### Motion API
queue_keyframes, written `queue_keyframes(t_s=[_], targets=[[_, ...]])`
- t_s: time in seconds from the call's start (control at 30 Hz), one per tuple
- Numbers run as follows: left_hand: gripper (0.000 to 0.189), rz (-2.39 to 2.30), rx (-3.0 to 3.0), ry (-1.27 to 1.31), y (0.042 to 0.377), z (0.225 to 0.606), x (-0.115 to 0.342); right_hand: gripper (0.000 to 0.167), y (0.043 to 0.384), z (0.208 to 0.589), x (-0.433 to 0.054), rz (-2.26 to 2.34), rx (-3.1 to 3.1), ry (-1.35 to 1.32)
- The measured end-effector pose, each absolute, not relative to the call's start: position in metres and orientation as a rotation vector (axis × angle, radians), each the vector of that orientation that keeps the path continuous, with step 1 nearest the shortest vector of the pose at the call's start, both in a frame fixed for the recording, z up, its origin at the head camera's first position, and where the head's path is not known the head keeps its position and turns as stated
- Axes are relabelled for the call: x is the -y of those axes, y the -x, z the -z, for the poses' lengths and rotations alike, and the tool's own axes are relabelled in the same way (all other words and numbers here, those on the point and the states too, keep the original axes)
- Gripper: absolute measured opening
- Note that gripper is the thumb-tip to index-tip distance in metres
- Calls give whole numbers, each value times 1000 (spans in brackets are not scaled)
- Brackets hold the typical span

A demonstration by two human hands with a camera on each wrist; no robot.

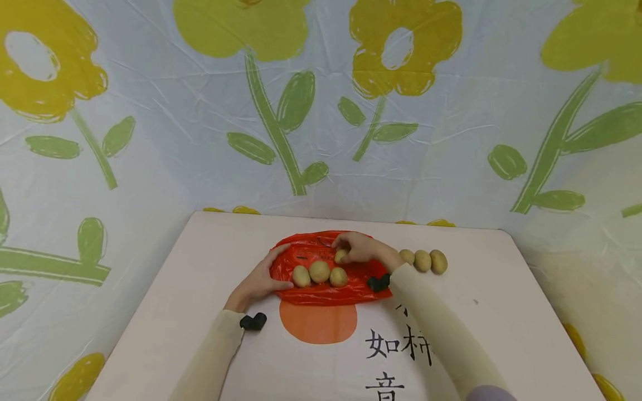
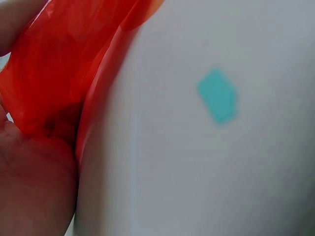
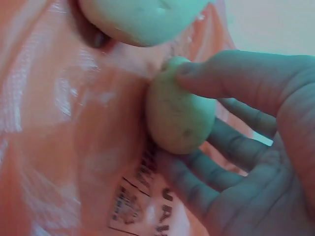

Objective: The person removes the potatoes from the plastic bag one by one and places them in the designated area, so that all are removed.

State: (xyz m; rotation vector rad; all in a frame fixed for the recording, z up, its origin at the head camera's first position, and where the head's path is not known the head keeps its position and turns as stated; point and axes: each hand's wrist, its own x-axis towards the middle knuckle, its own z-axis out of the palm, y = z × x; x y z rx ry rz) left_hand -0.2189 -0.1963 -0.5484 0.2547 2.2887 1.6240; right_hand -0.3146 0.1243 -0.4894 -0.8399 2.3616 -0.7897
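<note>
A red plastic bag [image 1: 358, 283] with dark print lies spread on the table. Three potatoes [image 1: 319, 272] sit side by side on it. My right hand [image 1: 358, 247] pinches another potato [image 3: 177, 110] between thumb and fingers, close over the bag's printed side, just behind the row. In the right wrist view, part of a second potato [image 3: 142, 19] shows above it. My left hand [image 1: 258, 278] holds the bag's left edge, thumb toward the front and fingers toward the back. In the left wrist view, red plastic covers part of that hand's fingers.
Three more potatoes [image 1: 423, 260] stand in a row on the table right of the bag, partly behind my right forearm. The white tablecloth [image 1: 190, 295] carries an orange circle [image 1: 318, 323] and black characters [image 1: 386, 344]. A flower-printed curtain [image 1: 321, 128] hangs behind the table.
</note>
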Motion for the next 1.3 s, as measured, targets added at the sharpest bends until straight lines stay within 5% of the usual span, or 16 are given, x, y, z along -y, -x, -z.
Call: queue_keyframes(t_s=[1.3], targets=[[105,-1638,-2277,-266,221,551,198,41,307,499,-125,691,-2504,817]])
